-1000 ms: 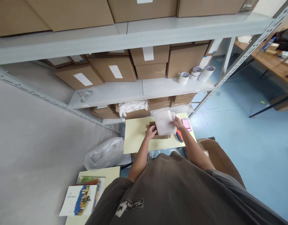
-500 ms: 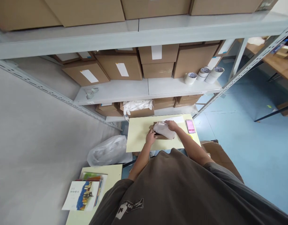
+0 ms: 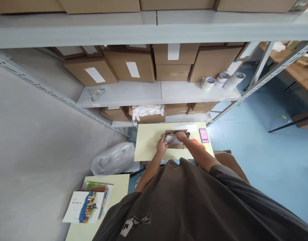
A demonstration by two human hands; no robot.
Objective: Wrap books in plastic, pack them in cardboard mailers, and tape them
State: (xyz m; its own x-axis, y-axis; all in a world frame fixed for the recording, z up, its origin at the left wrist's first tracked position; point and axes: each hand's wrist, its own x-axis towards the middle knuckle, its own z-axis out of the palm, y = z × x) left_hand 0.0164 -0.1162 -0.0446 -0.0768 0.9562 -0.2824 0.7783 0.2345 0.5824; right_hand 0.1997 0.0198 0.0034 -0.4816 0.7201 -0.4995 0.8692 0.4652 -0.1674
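A small open cardboard box (image 3: 176, 146) stands on the pale yellow table. My left hand (image 3: 161, 146) grips its left end, the fingers closed over the edge. Inside the box lies a white, thin packing sheet (image 3: 172, 139). My right hand (image 3: 181, 136) reaches into the right part of the box and holds the sheet's right end; its fingertips are partly hidden. Whatever lies under the sheet cannot be seen. To the right of the box, an orange-red item (image 3: 198, 143) shows beside my right forearm, near a pink-screened phone (image 3: 204, 135).
White paper (image 3: 189, 127) lies behind the box on the table (image 3: 147, 142). A grey shelf rack (image 3: 134, 97) rises beyond, with cartons, tape rolls (image 3: 208, 83) and a box of white gloves (image 3: 150, 118). At left are a plastic bag (image 3: 113, 159) and a pile of books (image 3: 85, 206).
My right hand has brought the white sheet down into the box, where it was draped over the front edge before. The orange-red item has come into sight. My left hand stays at the box.
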